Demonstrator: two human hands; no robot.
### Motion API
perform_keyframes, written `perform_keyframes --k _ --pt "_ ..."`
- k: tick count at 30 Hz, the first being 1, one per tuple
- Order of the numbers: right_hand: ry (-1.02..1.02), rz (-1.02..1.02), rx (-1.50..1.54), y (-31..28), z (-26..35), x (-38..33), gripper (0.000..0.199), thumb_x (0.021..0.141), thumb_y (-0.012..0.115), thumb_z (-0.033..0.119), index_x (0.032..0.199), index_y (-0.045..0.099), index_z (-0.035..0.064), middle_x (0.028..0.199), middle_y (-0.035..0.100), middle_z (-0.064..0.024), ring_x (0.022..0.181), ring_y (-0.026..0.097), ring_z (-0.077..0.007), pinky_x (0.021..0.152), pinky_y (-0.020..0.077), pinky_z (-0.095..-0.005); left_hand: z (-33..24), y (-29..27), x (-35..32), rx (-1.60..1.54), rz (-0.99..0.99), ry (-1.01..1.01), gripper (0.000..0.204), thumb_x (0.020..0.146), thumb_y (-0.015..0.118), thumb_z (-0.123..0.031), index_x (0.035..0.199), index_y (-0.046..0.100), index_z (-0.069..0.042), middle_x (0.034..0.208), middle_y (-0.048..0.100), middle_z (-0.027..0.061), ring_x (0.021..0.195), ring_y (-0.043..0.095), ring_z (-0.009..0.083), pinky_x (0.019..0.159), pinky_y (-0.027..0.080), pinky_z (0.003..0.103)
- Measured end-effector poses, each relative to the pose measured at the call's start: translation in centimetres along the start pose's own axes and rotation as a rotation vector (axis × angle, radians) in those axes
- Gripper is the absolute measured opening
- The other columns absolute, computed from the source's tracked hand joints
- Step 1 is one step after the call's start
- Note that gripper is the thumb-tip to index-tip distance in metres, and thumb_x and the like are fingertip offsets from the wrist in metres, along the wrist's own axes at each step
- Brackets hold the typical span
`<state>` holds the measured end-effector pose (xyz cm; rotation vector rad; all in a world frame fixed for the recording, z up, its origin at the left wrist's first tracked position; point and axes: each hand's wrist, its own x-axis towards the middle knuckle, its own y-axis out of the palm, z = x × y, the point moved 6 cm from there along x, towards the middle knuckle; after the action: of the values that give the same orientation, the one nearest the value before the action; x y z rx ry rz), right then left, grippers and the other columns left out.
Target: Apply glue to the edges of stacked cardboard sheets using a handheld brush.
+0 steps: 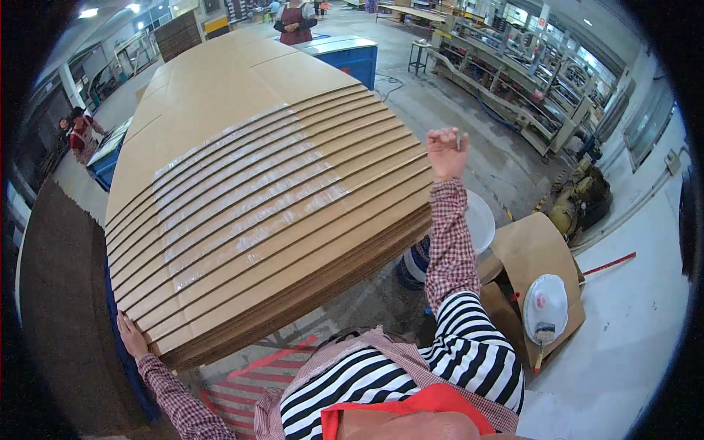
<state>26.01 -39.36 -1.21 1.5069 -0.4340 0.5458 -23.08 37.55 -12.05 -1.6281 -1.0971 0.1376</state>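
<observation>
Cardboard sheets [257, 191] steadied by left hand [132, 339].

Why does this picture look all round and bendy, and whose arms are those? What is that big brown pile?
The picture comes from a small camera worn on a person's head, looking down. Its lens sees very wide, so straight edges bend near the rim. The arms in checked sleeves belong to that person.

The big brown pile is a stack of flat cardboard sheets, fanned out like steps, with shiny clear tape strips across them. The left hand rests against the stack's lower corner. The right hand is raised in a fist by the stack's right edge and pinches something small and thin; it is too small to tell what.

Lower right, a white dust mask lies on a loose brown cardboard piece. Behind it stands a bucket with a white lid. Other people in red aprons stand farther off on the factory floor.
</observation>
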Motion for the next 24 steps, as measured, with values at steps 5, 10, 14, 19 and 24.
perform_keyframes --k 5,10,14,19,24 --pt "0.125 0.121 0.053 1.5 -2.9 1.6 0.041 0.091 0.043 0.035 0.060 0.047 0.0089 0.046 0.032 0.0013 0.045 0.029 -0.0115 0.055 0.0294 -0.0284 1.9 -0.6 -0.2 -0.015 -0.027 -0.063 0.045 0.096 0.033 -0.031 0.131 0.039 -0.003 0.135 0.038 0.0156 0.126 0.033 0.0286 0.102 0.028 0.035" --pt "0.126 -0.102 -0.220 -0.6 -6.5 3.7 0.038 0.091 0.045 0.032 0.057 0.042 0.0137 0.046 0.025 0.0026 0.042 0.022 -0.0108 0.048 0.0245 -0.0272 4.0 -4.2 -2.9 -0.275 -0.155 0.056 0.040 0.086 0.041 -0.015 0.122 0.048 0.002 0.126 0.047 0.0163 0.118 0.042 0.0271 0.100 0.030 0.033" --pt "-0.185 -0.486 -1.671 -8.0 2.4 4.3 0.031 0.087 0.050 0.030 0.075 0.058 0.0024 0.066 0.055 -0.0071 0.059 0.052 -0.0190 0.053 0.0405 -0.0284 -0.4 -3.3 -1.8 0.449 -0.303 0.403 0.031 0.086 0.038 -0.014 0.107 0.056 0.002 0.117 0.053 0.0180 0.111 0.047 0.0335 0.098 0.035 0.039" --pt "0.369 -0.147 -2.614 -13.9 2.3 2.1 0.049 0.091 0.036 0.043 0.105 0.059 0.0013 0.105 0.057 -0.0224 0.101 0.052 -0.0389 0.084 0.0404 -0.0423 -3.3 -4.3 -2.5 0.109 -0.194 -0.271 0.037 0.090 0.041 -0.030 0.121 0.050 -0.012 0.116 0.053 0.0168 0.102 0.052 0.0333 0.088 0.042 0.041" --pt "0.390 -0.177 -2.604 -14.8 2.5 2.9 0.048 0.091 0.035 0.041 0.110 0.058 0.0025 0.107 0.058 -0.0218 0.101 0.053 -0.0379 0.083 0.0414 -0.0422 -3.0 -5.1 -3.2 0.108 -0.189 -0.334 0.040 0.090 0.042 -0.036 0.126 0.047 -0.017 0.109 0.055 0.0169 0.099 0.054 0.0330 0.083 0.044 0.042"
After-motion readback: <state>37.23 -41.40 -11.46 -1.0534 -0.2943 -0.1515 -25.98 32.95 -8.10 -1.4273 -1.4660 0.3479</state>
